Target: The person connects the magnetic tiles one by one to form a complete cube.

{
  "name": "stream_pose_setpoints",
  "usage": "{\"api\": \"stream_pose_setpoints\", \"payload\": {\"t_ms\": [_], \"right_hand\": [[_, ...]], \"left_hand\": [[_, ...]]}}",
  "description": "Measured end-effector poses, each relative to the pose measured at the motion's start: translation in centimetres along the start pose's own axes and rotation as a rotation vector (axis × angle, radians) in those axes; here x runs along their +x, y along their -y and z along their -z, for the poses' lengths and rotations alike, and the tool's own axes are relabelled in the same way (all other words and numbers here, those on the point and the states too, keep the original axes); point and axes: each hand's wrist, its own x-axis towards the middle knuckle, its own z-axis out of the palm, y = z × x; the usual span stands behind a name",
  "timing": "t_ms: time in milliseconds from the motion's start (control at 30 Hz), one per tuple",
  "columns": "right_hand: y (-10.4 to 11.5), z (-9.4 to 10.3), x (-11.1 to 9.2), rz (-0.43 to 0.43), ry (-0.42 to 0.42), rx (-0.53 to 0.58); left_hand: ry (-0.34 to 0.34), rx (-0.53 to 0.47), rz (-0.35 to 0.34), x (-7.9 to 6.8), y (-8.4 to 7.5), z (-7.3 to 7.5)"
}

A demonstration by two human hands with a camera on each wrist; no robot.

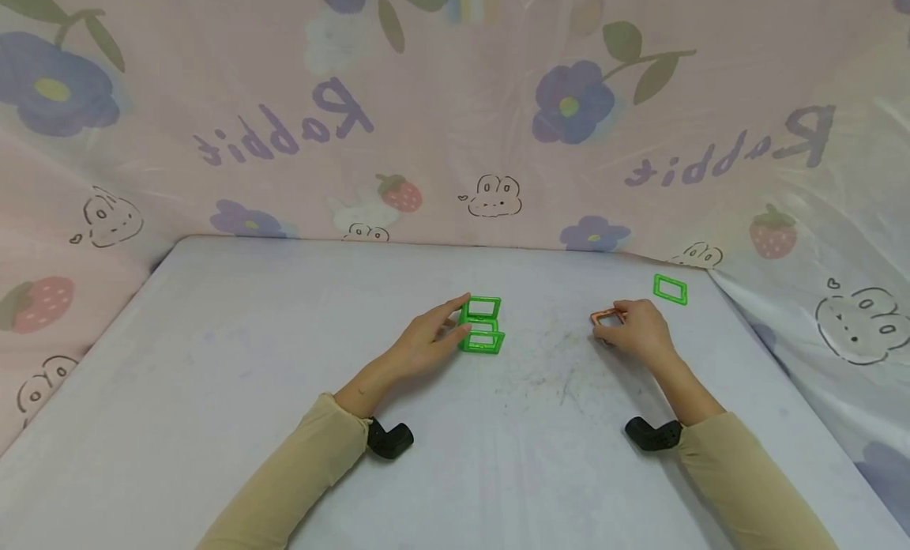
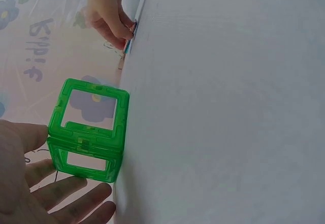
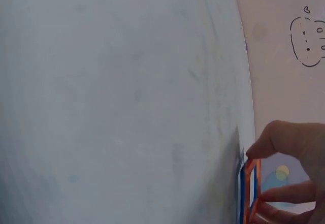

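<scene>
Green frame box beside the left hand, orange tile in the right

Twelve o'clock means here the far edge of the white table (image 1: 512, 487) in the head view. The two hands are well apart from each other. The left hand (image 1: 426, 340) has its fingers spread and only lightly bent; its thumb tip touches the green frame box (image 2: 84, 141), which is at three o'clock from this hand. This box is made of several see-through frame tiles joined at the edges, and it stands on the table.

The right hand (image 1: 643, 329) pinches an orange frame tile (image 1: 602, 313) between thumb and fingers, so the gap of the fingers is only as wide as the tile. The tile is between nine and ten o'clock from the hand, and at three o'clock from the box, well apart from it. In the right wrist view a blue edge (image 3: 242, 193) runs just beside the orange one; if it belongs to a second tile, I cannot tell.

Near the right hand, at one o'clock, a loose green frame tile (image 1: 671, 299) lies flat on the table. Dark smudges (image 1: 565, 388) mark the cloth at four o'clock from the box.
</scene>
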Motion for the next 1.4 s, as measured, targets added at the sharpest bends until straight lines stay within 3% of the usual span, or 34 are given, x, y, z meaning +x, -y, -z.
{"api": "stream_pose_setpoints", "payload": {"t_ms": [300,800,1400], "right_hand": [[0.8,-0.5,-0.2,0.035,-0.104,0.084],[1.6,-0.7,-0.4,0.034,-0.044,0.282],[1.8,-1.2,-0.1,0.025,-0.054,0.439]], "left_hand": [[-0.001,0.011,-0.005,0.0,0.0,0.0],[-0.002,0.011,-0.029,0.1,0.0,0.1],[-0.002,0.006,-0.031,0.0,-0.1,0.1]]}}
